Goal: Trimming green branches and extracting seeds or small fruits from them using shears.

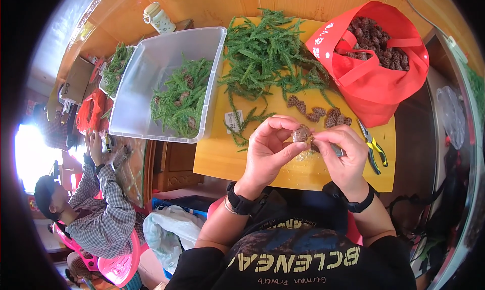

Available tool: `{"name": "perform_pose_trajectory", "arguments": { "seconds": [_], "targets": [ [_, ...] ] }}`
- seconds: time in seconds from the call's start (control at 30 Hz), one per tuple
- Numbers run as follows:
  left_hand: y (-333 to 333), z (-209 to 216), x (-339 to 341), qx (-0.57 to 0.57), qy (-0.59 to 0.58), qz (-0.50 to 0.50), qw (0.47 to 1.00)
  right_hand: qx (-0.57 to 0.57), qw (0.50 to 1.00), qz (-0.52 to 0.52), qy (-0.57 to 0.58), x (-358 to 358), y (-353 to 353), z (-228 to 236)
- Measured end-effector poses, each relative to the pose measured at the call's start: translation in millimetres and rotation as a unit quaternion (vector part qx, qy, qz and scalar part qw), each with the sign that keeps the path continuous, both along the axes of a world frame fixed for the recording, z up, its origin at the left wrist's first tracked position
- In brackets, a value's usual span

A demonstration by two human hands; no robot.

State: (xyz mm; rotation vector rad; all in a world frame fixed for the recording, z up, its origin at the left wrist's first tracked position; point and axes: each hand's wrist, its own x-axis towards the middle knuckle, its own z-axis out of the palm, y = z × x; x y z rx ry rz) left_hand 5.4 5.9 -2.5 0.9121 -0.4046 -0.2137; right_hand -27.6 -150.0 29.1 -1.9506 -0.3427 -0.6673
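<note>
Above the yellow tabletop (222,161), my left hand (270,146) grips a small brown pine cone (301,134) between thumb and fingers. My right hand (346,151) is closed in a pinch at the cone's right side; whatever its fingertips hold is too small to make out. Several loose pine cones (336,119) lie just beyond my hands. A pair of pliers (375,148) with yellow and black handles rests to the right of my right hand. Green artificial pine sprigs (265,57) are heaped at the far side, and a few stems reach toward my left hand.
A clear plastic bin (132,100) at left contains green sprigs with cones. The red bag (364,95) at far right is full of pine cones. A white label (233,121) lies on the table. A co-worker (103,209) sits at another table on the left, near a white plastic bag (172,232).
</note>
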Motion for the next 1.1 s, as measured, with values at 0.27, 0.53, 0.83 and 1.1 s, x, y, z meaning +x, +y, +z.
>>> {"name": "perform_pose_trajectory", "arguments": {
  "seconds": [0.27, 0.53, 0.83, 1.1],
  "targets": [
    [0.6, 5.7, -0.5, -0.011, 0.022, -0.028, 0.999, -0.011, 1.000, 0.011, 0.018, -5.2, -1.0, -1.2],
    [2.6, 2.0, 1.1, -0.058, 0.060, -0.061, 0.995, -0.076, 0.997, 0.027, 0.018, -5.7, -2.6, 18.5],
    [2.7, 5.2, -0.7, -0.042, 0.056, -0.058, 0.996, -0.026, 0.997, 0.063, 0.045, -2.7, -7.6, 14.9],
    [10.4, 2.1, 3.3, -0.043, 0.045, -0.111, 0.992, -0.154, 0.984, 0.077, -0.040, 5.3, -16.4, 26.9]
  ]
}}
